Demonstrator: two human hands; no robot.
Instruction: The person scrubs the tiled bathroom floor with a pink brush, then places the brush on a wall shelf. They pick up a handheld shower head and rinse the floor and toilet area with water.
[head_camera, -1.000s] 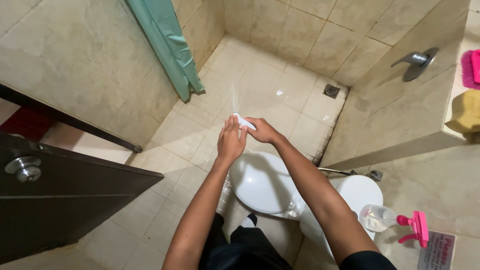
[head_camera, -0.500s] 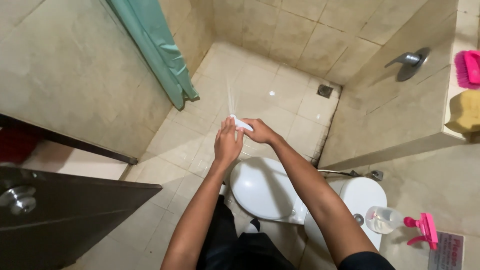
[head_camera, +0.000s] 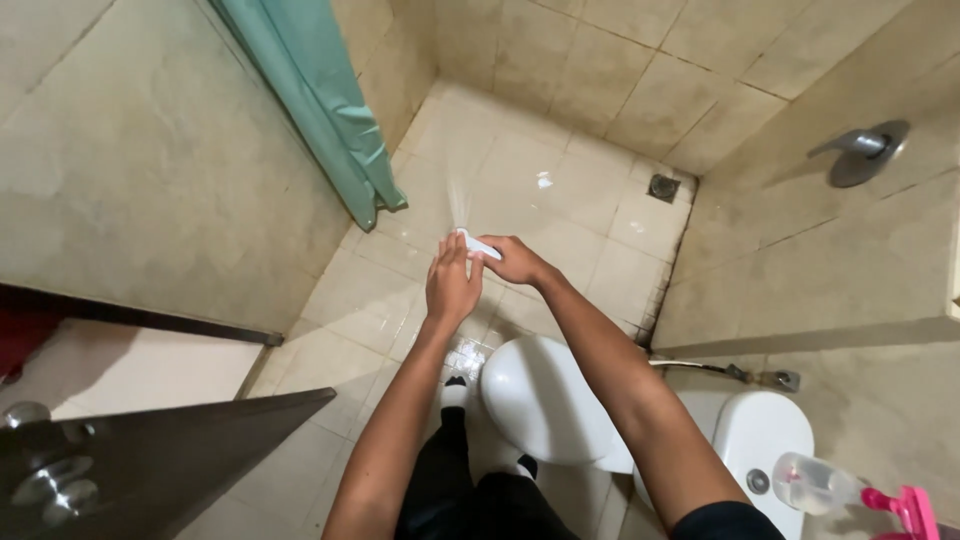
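Note:
My right hand (head_camera: 522, 262) grips a small white spray nozzle (head_camera: 476, 243) held out over the wet tiled floor (head_camera: 560, 210). A thin jet of water (head_camera: 460, 205) shoots from its tip away from me. My left hand (head_camera: 452, 283) is raised right beside the nozzle, fingers together and upright, touching its near side. Both forearms reach forward above a white toilet with its lid down (head_camera: 545, 400).
A teal shower curtain (head_camera: 320, 100) hangs at the left. A floor drain (head_camera: 663, 187) sits in the far corner, a metal wall fitting (head_camera: 862, 150) at right. A dark door with a knob (head_camera: 150, 460) stands lower left. A clear spray bottle with pink trigger (head_camera: 850, 490) rests on the tank.
The view has shifted slightly right and down. Both hands stay together at the nozzle and the water jet keeps spraying; nothing was let go.

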